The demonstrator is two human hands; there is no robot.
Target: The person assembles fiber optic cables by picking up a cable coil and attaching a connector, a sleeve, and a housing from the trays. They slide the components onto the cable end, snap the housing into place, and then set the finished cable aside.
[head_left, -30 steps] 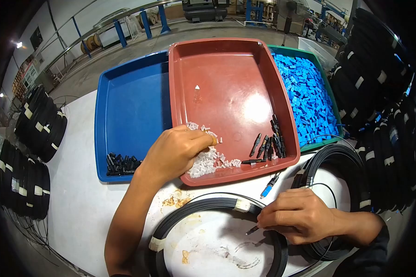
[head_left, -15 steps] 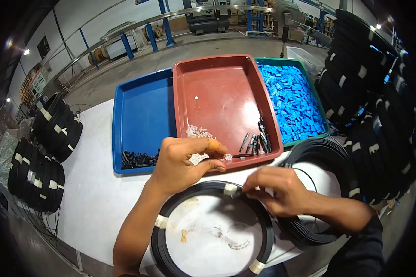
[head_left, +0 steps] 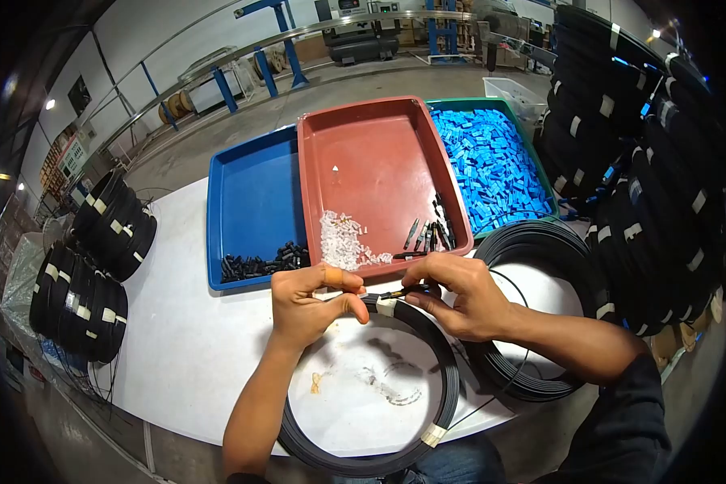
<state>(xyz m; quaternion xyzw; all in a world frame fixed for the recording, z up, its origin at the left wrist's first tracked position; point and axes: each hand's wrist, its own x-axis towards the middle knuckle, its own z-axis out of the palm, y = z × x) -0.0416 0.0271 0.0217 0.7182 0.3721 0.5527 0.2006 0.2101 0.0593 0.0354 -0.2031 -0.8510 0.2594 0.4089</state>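
The left hand point(head_left: 315, 302) has left the red tray point(head_left: 379, 145) – fingers pinched, contents unclear – and met the right hand point(head_left: 460, 300) gripping the cable end point(head_left: 403, 292)

Glossy red plastic tray point(head_left: 379, 153), smooth blue plastic tray point(head_left: 250, 202), matt white tabletop point(head_left: 177, 323), black rubbery cable coil point(head_left: 427, 379)

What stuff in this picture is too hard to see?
Head view, all of it:
- What the left hand pinches: hidden by its own fingers.
- The cable end held by the right hand: too small to tell its parts.
- White bits in the red tray: too tiny for their shape.
- Stacked coils on the right: lost in the dark lens edge.
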